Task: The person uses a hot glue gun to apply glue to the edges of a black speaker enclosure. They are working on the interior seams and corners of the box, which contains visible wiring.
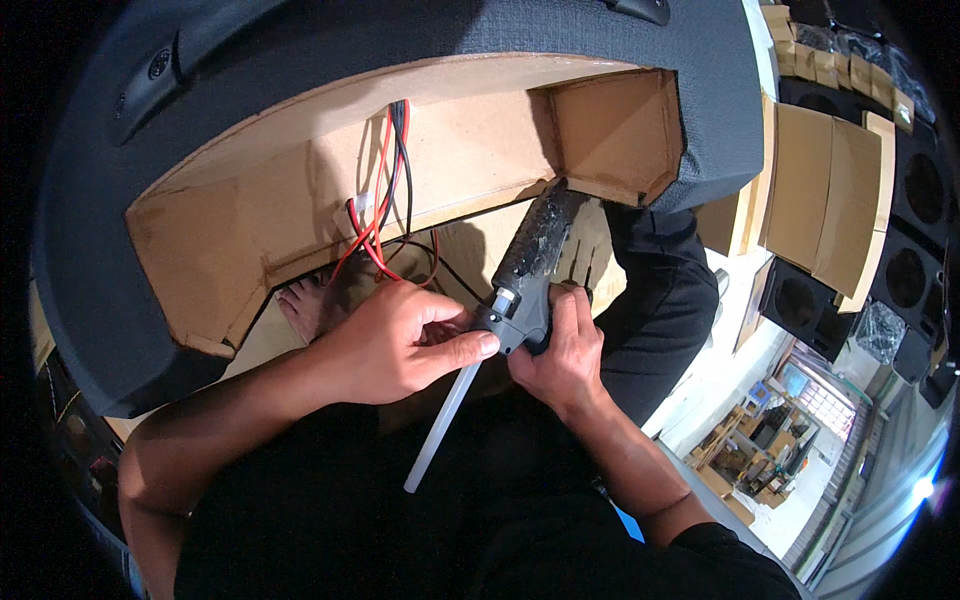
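Note:
A dark hot glue gun (530,250), its barrel coated with clumpy residue, points up and away toward the opening of a black-covered wooden cabinet (460,160). My right hand (565,360) is wrapped round its handle. A long whitish glue stick (440,430) sticks out of the gun's rear, slanting down toward me. My left hand (400,340) closes thumb and fingers round the stick where it enters the gun, the thumb touching the gun's back end. Red and black wires (392,170) hang from inside the cabinet, just beyond my left hand.
My dark-trousered leg (660,300) lies right of the gun, and a bare foot (305,300) shows under the cabinet's left side. Cardboard pieces (825,190) and black speaker boxes (800,305) stand to the right. Farther off is a cluttered workbench (755,450).

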The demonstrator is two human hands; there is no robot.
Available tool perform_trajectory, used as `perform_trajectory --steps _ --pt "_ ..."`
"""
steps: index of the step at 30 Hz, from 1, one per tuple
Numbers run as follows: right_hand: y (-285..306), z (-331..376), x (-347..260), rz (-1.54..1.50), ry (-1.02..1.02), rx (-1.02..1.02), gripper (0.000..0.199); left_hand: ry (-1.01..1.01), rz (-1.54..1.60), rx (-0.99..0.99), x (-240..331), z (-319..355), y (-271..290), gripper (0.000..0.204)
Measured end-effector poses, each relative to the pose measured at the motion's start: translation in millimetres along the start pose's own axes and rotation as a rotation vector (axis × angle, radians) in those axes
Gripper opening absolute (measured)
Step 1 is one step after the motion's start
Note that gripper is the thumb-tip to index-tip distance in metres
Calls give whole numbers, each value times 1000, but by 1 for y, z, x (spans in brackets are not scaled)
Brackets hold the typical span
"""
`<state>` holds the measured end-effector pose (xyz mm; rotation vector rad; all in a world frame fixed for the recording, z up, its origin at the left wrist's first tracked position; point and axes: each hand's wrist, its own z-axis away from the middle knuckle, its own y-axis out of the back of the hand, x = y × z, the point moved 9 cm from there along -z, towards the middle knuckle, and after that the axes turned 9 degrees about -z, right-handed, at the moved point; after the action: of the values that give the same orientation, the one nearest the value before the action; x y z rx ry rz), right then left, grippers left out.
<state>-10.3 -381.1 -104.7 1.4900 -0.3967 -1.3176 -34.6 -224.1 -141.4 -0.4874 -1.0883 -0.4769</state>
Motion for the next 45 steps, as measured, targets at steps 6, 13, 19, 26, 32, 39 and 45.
perform_trajectory --steps 6,13,19,26,32,39,45 --pt "1 -1 0 -13 -16 -16 67 -13 -73 14 13 0 5 29" --pt "3 -1 2 -68 -59 -23 64 -78 -55 65 15 0 6 29" --pt "5 0 1 -53 -45 -2 64 -78 -121 54 16 0 6 29" --pt "7 2 -1 -29 -41 3 67 -114 -66 75 20 2 6 29" --pt "13 4 -6 -17 -24 27 66 -137 -115 64 24 3 6 28" --pt "17 4 -9 -42 -3 41 62 -192 -124 68 35 5 7 29" --pt "14 3 -12 -4 9 58 61 -118 -91 54 25 5 7 30"
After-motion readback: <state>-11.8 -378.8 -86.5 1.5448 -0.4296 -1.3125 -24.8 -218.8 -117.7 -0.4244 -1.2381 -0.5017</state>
